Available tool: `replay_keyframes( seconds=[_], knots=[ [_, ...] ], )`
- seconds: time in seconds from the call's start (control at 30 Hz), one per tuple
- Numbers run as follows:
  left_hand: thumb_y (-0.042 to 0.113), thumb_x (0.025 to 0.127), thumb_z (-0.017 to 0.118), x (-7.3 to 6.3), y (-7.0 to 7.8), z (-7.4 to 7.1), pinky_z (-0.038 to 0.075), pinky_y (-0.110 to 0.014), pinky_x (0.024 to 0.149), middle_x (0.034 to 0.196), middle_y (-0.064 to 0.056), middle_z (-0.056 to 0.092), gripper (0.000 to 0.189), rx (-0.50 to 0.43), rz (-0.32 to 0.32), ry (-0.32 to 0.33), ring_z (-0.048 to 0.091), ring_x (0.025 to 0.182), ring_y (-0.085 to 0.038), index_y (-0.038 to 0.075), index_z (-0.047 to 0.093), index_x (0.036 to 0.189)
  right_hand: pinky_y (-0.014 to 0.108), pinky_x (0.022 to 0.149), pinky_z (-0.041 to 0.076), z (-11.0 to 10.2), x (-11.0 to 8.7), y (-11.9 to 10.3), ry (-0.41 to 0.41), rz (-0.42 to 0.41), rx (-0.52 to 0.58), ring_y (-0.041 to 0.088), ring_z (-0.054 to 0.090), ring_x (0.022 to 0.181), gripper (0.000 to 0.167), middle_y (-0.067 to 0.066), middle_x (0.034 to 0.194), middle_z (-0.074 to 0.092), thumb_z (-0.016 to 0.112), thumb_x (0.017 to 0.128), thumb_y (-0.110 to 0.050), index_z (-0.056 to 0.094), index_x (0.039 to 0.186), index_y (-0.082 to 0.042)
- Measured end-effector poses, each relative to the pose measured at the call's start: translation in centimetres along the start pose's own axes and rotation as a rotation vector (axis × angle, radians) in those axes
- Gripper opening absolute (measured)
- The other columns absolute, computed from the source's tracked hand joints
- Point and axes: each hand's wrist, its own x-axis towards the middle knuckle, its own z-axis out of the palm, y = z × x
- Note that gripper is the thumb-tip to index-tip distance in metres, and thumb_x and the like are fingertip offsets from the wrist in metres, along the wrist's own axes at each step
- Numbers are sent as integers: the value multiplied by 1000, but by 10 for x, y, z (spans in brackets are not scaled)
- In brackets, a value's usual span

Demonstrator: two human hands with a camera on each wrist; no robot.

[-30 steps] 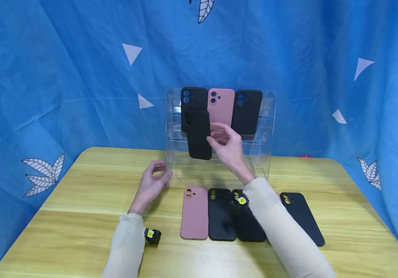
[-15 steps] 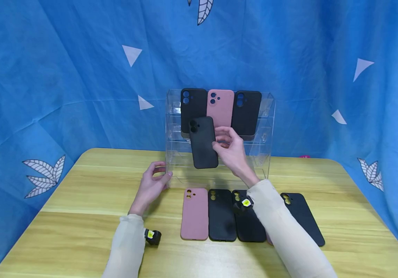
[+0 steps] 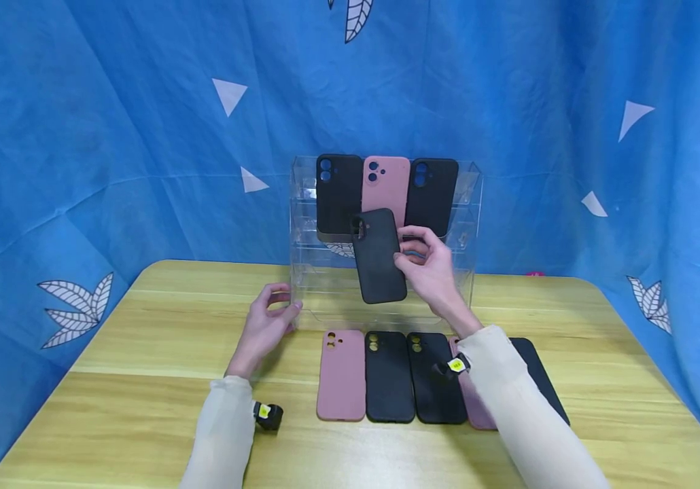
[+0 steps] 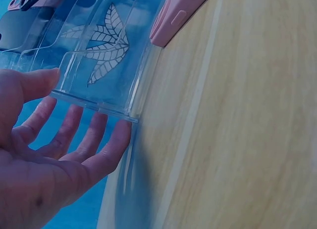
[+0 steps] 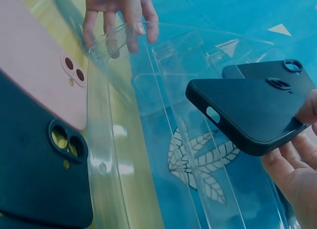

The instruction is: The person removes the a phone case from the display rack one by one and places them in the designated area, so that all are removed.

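Observation:
My right hand [image 3: 432,268] pinches a black phone case [image 3: 379,257] by its right edge, thumb in front and fingers behind. The case is slightly tilted, in front of a clear tiered display rack [image 3: 387,316]; in the right wrist view its bottom cutout faces the camera. My left hand [image 3: 266,324] holds the rack's left side near the bottom; in the left wrist view its thumb lies at the front edge and the fingertips against the side wall. Across the rack's top tier stand a black case [image 3: 338,193], a pink case [image 3: 385,183] and another black case [image 3: 432,193].
On the wooden table [image 3: 142,367] before the rack lies a row of cases: a pink case [image 3: 341,375], a black case [image 3: 389,377], another black case [image 3: 438,390], then a pink one and a black one partly under my right sleeve [image 3: 527,407]. A blue curtain [image 3: 142,136] hangs behind.
My right hand has moved the black case right and down, from before the left top-tier case to before the pink one, tilting it more. The left hand stays at the rack.

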Motion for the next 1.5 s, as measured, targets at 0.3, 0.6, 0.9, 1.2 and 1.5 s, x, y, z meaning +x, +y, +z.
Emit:
replay_keyframes(
  seconds=[0.3, 0.6, 0.9, 1.2, 1.5],
  knots=[
    [24, 102, 64, 0, 0, 0, 59, -47, 96, 147, -16, 48, 46, -2, 0, -1, 56, 131, -39, 15, 47, 143, 19, 68, 54, -20, -11, -2, 1, 26, -33, 4, 71, 77, 42, -13, 89, 68, 63, 93, 3, 59, 134, -6],
    [24, 101, 65, 0, 1, 0, 59, -47, 97, 148, -16, 48, 48, -8, -6, 3, 55, 132, -39, 15, 47, 145, 20, 63, 55, -36, -20, -4, -7, 38, -52, 4, 71, 77, 41, -11, 92, 67, 62, 95, 0, 58, 135, -8],
    [22, 101, 65, 1, -2, 0, 60, -44, 94, 147, -16, 49, 45, -9, -6, 6, 56, 131, -38, 15, 48, 142, 17, 75, 59, -50, -33, -5, -1, 21, -105, 4, 71, 78, 43, -11, 94, 69, 63, 95, 1, 57, 137, -4],
    [22, 101, 64, 0, -1, -1, 60, -43, 94, 146, -16, 50, 45, -10, -8, 3, 57, 131, -38, 15, 48, 143, 15, 75, 58, -65, -45, -6, 29, 6, -142, 2, 71, 77, 41, -14, 91, 69, 65, 94, 1, 59, 135, -2],
    [22, 101, 65, 1, -2, -1, 60, -44, 93, 145, -16, 50, 44, -7, -9, 2, 57, 131, -38, 16, 49, 142, 13, 76, 58, -81, -54, -4, 72, 10, -191, 0, 73, 80, 40, -17, 92, 70, 67, 93, 0, 61, 133, -3]
  ],
)
